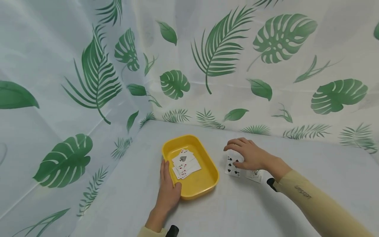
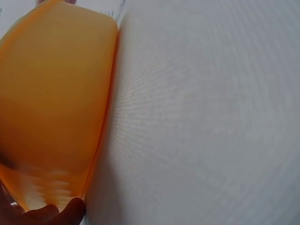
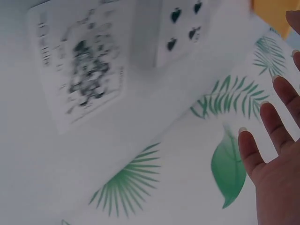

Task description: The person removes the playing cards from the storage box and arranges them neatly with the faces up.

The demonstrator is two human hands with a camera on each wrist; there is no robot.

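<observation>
Center frame, a shallow yellow tray (image 1: pixel 193 188) with rounded corners holds overlapping white cards (image 1: pixel 186 164) — one bearing a large spade, others red pips. The left hand (image 1: pixel 168 191) clasps its lower-left corner. Right of center, the right hand (image 1: pixel 251 156), fingers apart, hovers over a spade-pipped card (image 1: pixel 229 167) and a black-and-white joker (image 3: pixel 89 68).

Spades (image 3: pixel 176 15) on card (image 3: pixel 183 28), blurred lettering (image 3: pixel 45 40) on joker (image 3: pixel 89 70)

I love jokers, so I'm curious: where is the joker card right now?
In the head view, the joker card lies right of the spade card, partly hidden by the right hand.
</observation>
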